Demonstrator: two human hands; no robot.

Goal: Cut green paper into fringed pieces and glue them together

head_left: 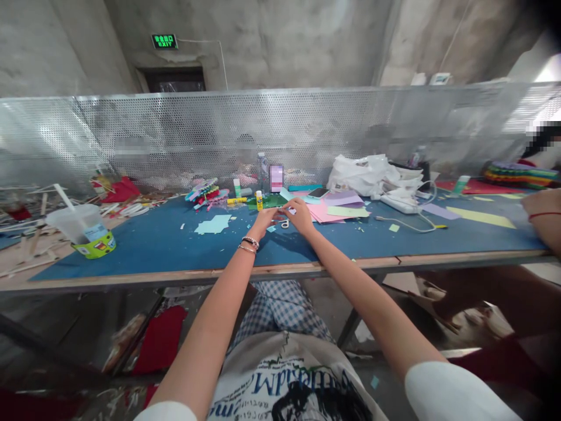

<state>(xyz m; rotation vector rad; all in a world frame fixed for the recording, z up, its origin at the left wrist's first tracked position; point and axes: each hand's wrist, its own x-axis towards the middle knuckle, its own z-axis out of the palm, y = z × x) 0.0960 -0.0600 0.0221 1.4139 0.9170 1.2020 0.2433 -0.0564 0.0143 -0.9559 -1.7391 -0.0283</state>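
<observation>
Both my arms reach out over the blue mat [166, 245]. My left hand [265, 219], with bracelets on the wrist, and my right hand [300, 213] meet at the fingertips, pinched on a small piece of paper [284, 206] too small to name. Small scissors [284, 223] lie on the mat just under the hands. A stack of pink, purple and green paper sheets [337, 209] lies right of my right hand. A yellow glue stick [259, 200] stands just behind my left hand.
A plastic cup with a straw [83, 229] stands at the left. Light blue paper scraps [213, 224] lie left of my hands. White bags [366, 173] and a power strip with cable [401, 203] sit at the right. Another person's arm [543, 213] rests at the far right. A perforated metal screen [280, 131] backs the table.
</observation>
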